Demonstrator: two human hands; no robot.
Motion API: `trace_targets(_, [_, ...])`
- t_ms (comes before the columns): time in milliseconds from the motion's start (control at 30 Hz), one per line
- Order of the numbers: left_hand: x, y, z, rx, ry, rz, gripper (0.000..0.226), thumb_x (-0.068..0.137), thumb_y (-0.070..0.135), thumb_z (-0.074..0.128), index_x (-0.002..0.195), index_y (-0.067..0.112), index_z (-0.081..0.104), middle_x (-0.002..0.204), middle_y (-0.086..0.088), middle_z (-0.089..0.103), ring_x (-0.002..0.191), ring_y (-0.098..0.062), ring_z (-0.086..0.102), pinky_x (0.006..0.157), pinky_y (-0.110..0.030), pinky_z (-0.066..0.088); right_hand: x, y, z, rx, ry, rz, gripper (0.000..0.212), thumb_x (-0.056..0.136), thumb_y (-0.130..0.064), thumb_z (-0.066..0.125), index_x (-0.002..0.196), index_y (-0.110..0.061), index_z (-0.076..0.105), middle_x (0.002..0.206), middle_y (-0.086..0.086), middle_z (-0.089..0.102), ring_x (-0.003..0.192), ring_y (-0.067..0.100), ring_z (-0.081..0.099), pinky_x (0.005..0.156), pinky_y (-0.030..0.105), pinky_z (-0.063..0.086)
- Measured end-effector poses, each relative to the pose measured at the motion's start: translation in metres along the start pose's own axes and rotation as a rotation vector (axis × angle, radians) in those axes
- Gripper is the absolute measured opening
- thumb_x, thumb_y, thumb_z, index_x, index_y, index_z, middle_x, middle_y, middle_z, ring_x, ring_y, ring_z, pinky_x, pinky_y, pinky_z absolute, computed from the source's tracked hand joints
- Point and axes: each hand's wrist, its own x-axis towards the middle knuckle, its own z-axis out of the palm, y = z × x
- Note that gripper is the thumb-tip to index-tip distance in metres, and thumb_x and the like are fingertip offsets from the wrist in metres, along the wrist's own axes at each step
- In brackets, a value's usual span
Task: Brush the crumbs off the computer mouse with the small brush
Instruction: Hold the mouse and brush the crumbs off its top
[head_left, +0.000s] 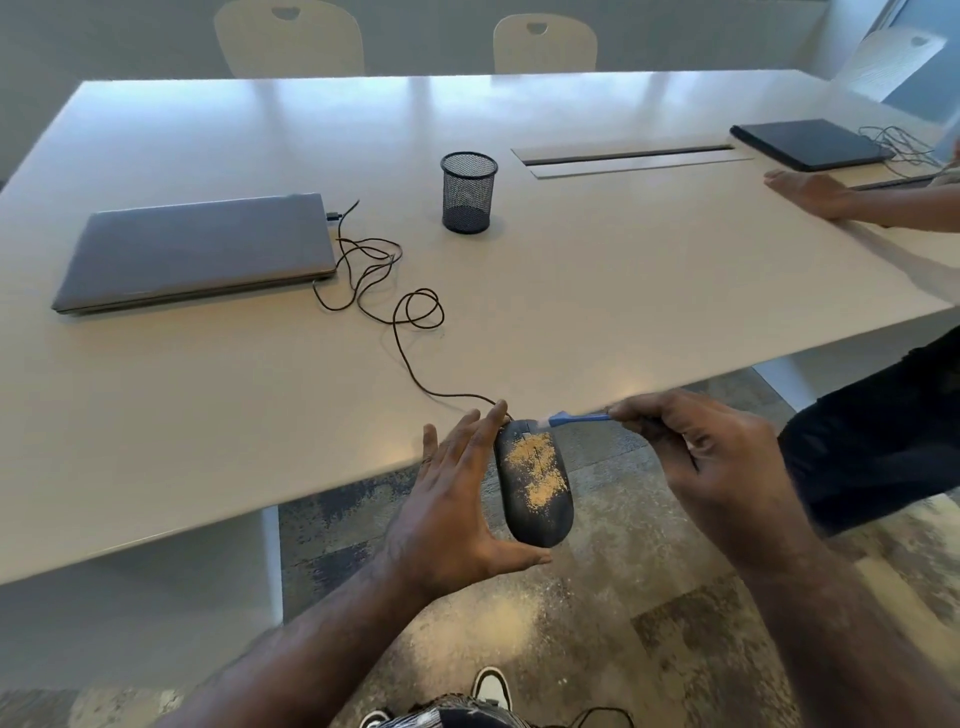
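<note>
The left hand (457, 499) cradles the mouse (535, 483) between straight fingers and thumb. The right hand (711, 462), just right of the mouse, pinches a brush (576, 418) handle with curled fingers.

Large white table (597, 291), glossy, pale window light reflected along its far edge. Two cream chairs (289, 39) tucked behind the table's far side, a third at its far right corner. Mottled grey-tan carpet floor (613, 613) below the table's near edge.
</note>
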Motion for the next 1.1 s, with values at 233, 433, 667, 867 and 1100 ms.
trace_targets(233, [0.004, -0.001, 0.000, 0.002, 0.003, 0.012, 0.131, 0.057, 0.085, 0.069, 0.150, 0.052, -0.018, 0.152, 0.035, -0.007, 0.149, 0.003, -0.011, 0.120, -0.036, -0.019, -0.001, 0.012, -0.008, -0.055, -0.027, 0.059, 0.027, 0.085, 0.000, 0.069, 0.102, -0.021, 0.073, 0.095, -0.014, 0.071, 0.092, -0.003, 0.065, 0.079, 0.007, 0.050])
trace_targets(433, [0.006, 0.000, 0.000, 0.009, -0.001, 0.013, 0.132, 0.057, 0.084, 0.069, 0.150, 0.050, -0.017, 0.153, 0.032, -0.004, 0.149, 0.004, -0.012, 0.120, -0.034, -0.020, 0.006, 0.004, -0.003, -0.010, -0.056, -0.021, 0.024, 0.086, -0.003, 0.068, 0.103, -0.019, 0.073, 0.097, -0.015, 0.071, 0.094, -0.003, 0.065, 0.081, 0.010, 0.050])
trace_targets(667, [0.008, -0.001, 0.000, 0.013, 0.003, 0.021, 0.132, 0.057, 0.082, 0.071, 0.149, 0.052, -0.018, 0.150, 0.038, -0.009, 0.148, 0.006, -0.013, 0.118, -0.031, -0.022, 0.008, 0.011, -0.012, -0.026, -0.041, 0.038, 0.026, 0.085, 0.001, 0.068, 0.101, -0.019, 0.074, 0.093, -0.016, 0.070, 0.093, -0.005, 0.064, 0.079, 0.007, 0.049])
trace_targets(867, [0.010, -0.001, 0.001, -0.002, 0.014, 0.020, 0.131, 0.057, 0.082, 0.071, 0.149, 0.053, -0.016, 0.152, 0.036, -0.005, 0.149, 0.004, -0.010, 0.120, -0.035, -0.019, 0.009, 0.007, -0.006, -0.021, -0.090, 0.000, 0.024, 0.085, 0.001, 0.069, 0.102, -0.017, 0.074, 0.095, -0.012, 0.072, 0.092, -0.002, 0.065, 0.080, 0.009, 0.050])
trace_targets(1100, [0.012, -0.003, 0.001, -0.005, 0.021, 0.024, 0.130, 0.056, 0.086, 0.067, 0.150, 0.052, -0.015, 0.150, 0.040, -0.006, 0.149, 0.005, -0.009, 0.121, -0.036, -0.018, 0.011, 0.011, -0.012, -0.022, -0.016, 0.024, 0.024, 0.086, -0.002, 0.070, 0.101, -0.021, 0.074, 0.095, -0.015, 0.072, 0.090, -0.003, 0.067, 0.078, 0.014, 0.053])
